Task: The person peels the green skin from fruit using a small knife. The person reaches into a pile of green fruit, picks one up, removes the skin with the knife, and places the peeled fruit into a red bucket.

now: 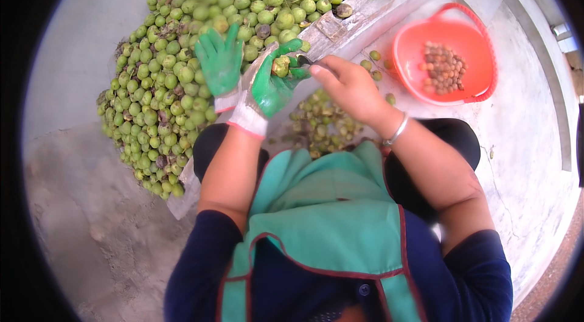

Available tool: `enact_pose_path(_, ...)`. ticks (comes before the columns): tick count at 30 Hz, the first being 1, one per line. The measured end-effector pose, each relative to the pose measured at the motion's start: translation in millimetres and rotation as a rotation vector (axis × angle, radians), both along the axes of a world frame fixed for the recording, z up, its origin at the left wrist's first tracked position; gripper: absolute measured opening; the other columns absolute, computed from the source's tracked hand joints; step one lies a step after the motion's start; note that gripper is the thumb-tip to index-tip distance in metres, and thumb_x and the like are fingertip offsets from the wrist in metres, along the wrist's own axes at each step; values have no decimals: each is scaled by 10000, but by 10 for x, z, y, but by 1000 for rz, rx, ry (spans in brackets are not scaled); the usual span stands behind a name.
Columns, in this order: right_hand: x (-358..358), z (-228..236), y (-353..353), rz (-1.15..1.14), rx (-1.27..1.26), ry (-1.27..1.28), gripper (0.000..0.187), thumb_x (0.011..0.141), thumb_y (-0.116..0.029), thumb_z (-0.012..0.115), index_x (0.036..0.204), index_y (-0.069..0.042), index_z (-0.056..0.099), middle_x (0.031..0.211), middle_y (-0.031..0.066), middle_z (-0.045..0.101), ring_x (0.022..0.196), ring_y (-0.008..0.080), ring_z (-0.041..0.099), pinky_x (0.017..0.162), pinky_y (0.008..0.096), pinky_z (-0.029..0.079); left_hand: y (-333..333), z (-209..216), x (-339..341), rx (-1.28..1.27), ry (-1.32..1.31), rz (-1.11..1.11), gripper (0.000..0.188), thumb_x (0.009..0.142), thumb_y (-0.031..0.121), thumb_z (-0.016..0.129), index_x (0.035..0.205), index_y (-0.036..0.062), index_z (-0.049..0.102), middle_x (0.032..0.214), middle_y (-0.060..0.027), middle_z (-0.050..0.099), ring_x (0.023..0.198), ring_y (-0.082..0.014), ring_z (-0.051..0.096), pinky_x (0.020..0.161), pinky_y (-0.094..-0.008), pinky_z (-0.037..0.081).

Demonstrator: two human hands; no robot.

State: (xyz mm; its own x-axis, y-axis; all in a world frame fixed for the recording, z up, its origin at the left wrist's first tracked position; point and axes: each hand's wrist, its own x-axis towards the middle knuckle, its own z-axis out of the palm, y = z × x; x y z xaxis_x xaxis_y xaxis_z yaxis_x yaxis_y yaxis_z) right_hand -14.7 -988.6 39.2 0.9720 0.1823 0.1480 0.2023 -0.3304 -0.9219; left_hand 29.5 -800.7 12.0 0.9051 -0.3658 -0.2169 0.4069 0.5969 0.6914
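My left hand (271, 92), in a green-coated glove with a white cuff, curls around a green-husked walnut (280, 67) whose yellowish surface looks partly cut. Bare apart from a silver bangle at the wrist, my right hand (350, 87) grips a small dark knife (305, 61). Its tip reaches the walnut between the gloved fingers; much of the knife is hidden in my fist. Just left of the gloved hand, a second green glove (220, 61) lies with its fingers spread on the heap of green walnuts (159, 81).
Wooden boards (319, 28) edge the heap. To the right, a red-orange plastic basket (406, 48) contains brown walnuts (444, 67). Husk pieces (322, 124) lie below my hands, in front of my green apron (328, 231). A few loose green walnuts (375, 55) rest near the basket.
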Motion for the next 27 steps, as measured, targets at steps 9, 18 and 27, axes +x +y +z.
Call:
enact_pose_path(9, -51, -14, 69, 102, -427, -211, 318, 869, -359, 593, 847, -42, 599, 658, 166, 626, 645, 372, 620, 597, 483, 487, 40, -189, -125, 385, -250, -117, 351, 981, 248, 436, 1214, 18, 565, 1107, -80, 633, 966, -180, 615, 851, -313, 507)
enact_pose_path(18, -90, -65, 126, 174, -494, -98, 335, 883, -367, 570, 851, -35, 596, 703, 178, 639, 685, 375, 626, 623, 488, 488, 297, -682, -85, 653, -287, -101, 281, 936, 154, 534, 1185, 33, 583, 1079, -59, 633, 938, -152, 615, 792, -284, 515)
enact_pose_path(27, -139, -56, 132, 343, -788, -215, 281, 888, -327, 569, 889, -46, 569, 739, 135, 656, 688, 320, 653, 594, 436, 504, 205, -535, -171, 510, 59, -146, 274, 935, 253, 558, 1115, 55, 616, 1007, -56, 651, 828, -165, 625, 705, -309, 531)
